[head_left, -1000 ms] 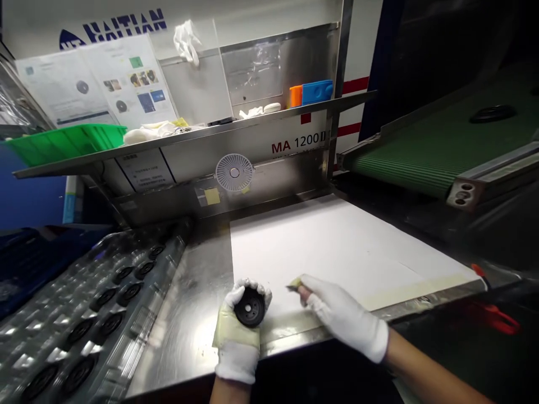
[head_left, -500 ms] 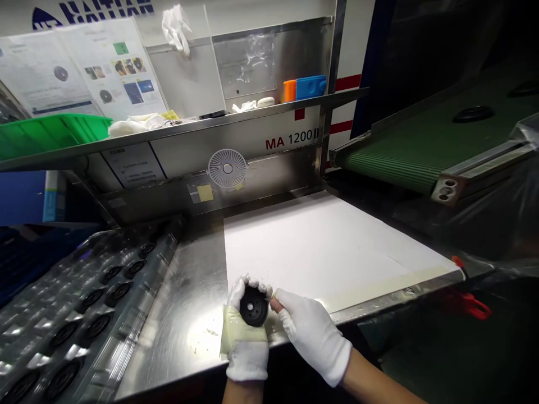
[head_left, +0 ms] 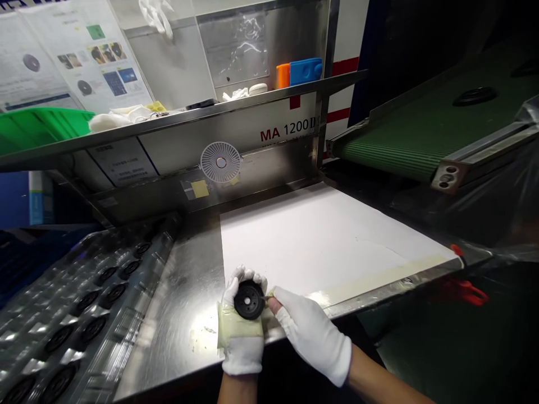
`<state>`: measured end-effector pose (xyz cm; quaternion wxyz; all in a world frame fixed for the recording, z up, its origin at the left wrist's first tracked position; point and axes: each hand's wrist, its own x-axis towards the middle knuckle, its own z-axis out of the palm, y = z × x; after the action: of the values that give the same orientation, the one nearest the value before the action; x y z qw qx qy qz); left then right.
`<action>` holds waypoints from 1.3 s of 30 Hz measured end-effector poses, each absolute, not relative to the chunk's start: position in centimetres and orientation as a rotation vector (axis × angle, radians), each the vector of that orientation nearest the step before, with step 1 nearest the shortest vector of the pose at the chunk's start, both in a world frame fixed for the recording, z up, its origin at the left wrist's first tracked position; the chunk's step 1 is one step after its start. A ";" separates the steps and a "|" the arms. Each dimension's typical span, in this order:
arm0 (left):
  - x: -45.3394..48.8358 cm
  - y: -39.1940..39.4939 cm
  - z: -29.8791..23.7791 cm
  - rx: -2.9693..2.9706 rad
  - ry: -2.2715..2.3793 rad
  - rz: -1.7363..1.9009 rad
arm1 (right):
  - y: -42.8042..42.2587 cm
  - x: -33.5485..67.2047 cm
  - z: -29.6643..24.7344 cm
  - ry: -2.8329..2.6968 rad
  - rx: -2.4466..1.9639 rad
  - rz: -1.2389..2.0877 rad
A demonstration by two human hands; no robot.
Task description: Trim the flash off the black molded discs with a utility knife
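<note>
A round black plastic wheel-like part point(head_left: 248, 301) with a pale centre hole rests in my left hand point(head_left: 242, 336). That hand wears a white glove with yellowish tape around the palm, and its fingers curl around the part's far edge. My right hand point(head_left: 309, 331), in a white glove with a bare thumb tip, is pinched on a small thin blade point(head_left: 265, 298). The blade's tip meets the right rim of the black part. Most of the blade is hidden by the fingers. Both hands are over the metal table's front edge.
A clear plastic tray point(head_left: 138, 314) holding several black round parts lies left on the metal table point(head_left: 185, 297). White paper point(head_left: 303, 241) covers the right side. Behind are a small fan point(head_left: 220, 162), a shelf point(head_left: 177, 119) and a green bin point(head_left: 46, 129). A green conveyor point(head_left: 400, 148) carries black parts.
The whole view has shifted slightly, so the background sits higher and further left. The black part has tilted to face me more, with the thin blade still at its right rim.
</note>
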<state>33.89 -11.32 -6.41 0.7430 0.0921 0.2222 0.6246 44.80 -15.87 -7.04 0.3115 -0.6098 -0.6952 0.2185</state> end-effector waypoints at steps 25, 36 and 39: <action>33.0 -11.5 -6.3 0.272 0.658 1.342 | -16.3 44.2 -7.5 -1.885 -1.664 0.438; 33.6 -11.6 -6.4 0.344 0.650 1.394 | -16.8 43.9 -7.6 -1.889 -1.680 0.390; 33.6 -11.3 -6.4 0.190 0.634 1.354 | -16.9 43.9 -7.6 -1.916 -1.611 0.446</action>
<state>33.55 -11.34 -6.44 0.7292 0.0865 0.2876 0.6149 43.87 -16.86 -7.56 0.2948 -0.6054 -0.7201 0.1674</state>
